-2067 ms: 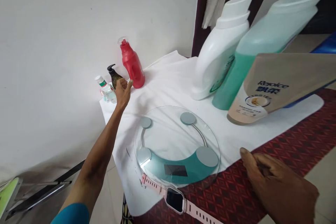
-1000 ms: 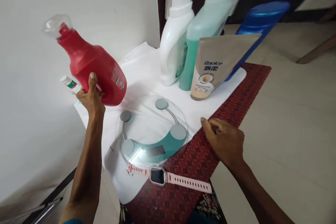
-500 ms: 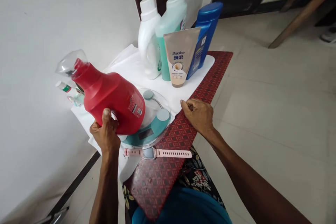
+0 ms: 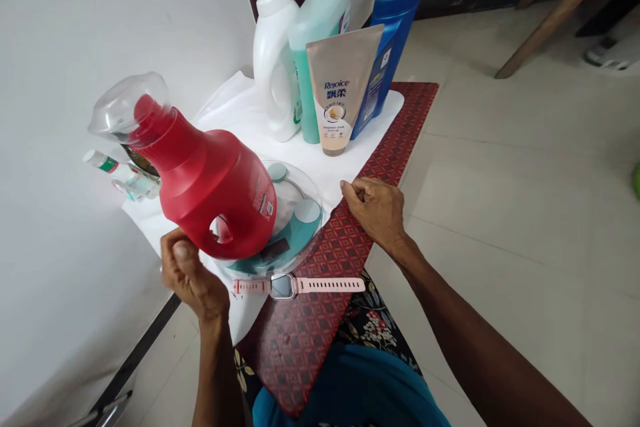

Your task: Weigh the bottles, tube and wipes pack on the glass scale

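Observation:
A large red jug-shaped bottle [image 4: 215, 187] with a clear cap [image 4: 131, 107] stands on a round glass scale [image 4: 300, 240]. Its handle hole shows free of fingers. My left hand [image 4: 195, 273] is beside the handle side, low by the bottle's base, fingers half curled and thumb apart; whether a fingertip still touches the bottle is hidden. My right hand [image 4: 375, 210] rests as a loose fist on the table's right edge, with nothing visible in it. Between my forearms lies a smartwatch [image 4: 283, 286] with a pink strap, along the scale's near side.
Behind the scale stand a white bottle [image 4: 275, 60], a green bottle [image 4: 315, 33], a beige Rejoice tube [image 4: 343, 90] and a blue bottle [image 4: 395, 27]. A small clear bottle [image 4: 133, 180] is at the left by the wall. White cloth [image 4: 240, 97] partly covers the red patterned table [image 4: 300, 353].
My left hand has let go of the red bottle's handle and drawn back to the left. The view has shifted slightly; my right hand stays on the table edge.

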`<control>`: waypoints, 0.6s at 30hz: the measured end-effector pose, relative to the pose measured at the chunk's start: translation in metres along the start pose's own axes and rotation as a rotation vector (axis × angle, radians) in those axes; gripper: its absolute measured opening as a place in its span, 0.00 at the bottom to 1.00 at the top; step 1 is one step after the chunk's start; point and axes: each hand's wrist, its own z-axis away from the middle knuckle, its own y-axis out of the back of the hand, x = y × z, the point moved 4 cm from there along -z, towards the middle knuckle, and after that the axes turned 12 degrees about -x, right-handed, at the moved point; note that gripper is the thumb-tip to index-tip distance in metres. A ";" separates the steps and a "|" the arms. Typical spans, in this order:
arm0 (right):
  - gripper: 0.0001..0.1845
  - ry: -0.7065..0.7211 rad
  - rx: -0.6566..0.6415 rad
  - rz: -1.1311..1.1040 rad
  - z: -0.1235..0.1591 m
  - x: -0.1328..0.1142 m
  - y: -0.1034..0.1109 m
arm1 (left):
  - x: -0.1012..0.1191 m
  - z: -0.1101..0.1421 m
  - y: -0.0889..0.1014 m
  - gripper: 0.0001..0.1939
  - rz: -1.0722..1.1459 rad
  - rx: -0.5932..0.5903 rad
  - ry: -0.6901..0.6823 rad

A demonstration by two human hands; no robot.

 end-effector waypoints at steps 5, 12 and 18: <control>0.25 0.010 0.001 -0.003 0.000 0.001 0.000 | -0.018 0.008 0.019 0.25 -0.004 0.058 0.080; 0.25 0.021 0.012 -0.020 0.000 0.000 0.002 | 0.008 0.007 -0.005 0.27 0.029 -0.063 0.014; 0.25 0.030 0.008 -0.020 -0.001 0.000 0.002 | 0.018 -0.022 -0.032 0.38 0.222 -0.015 0.185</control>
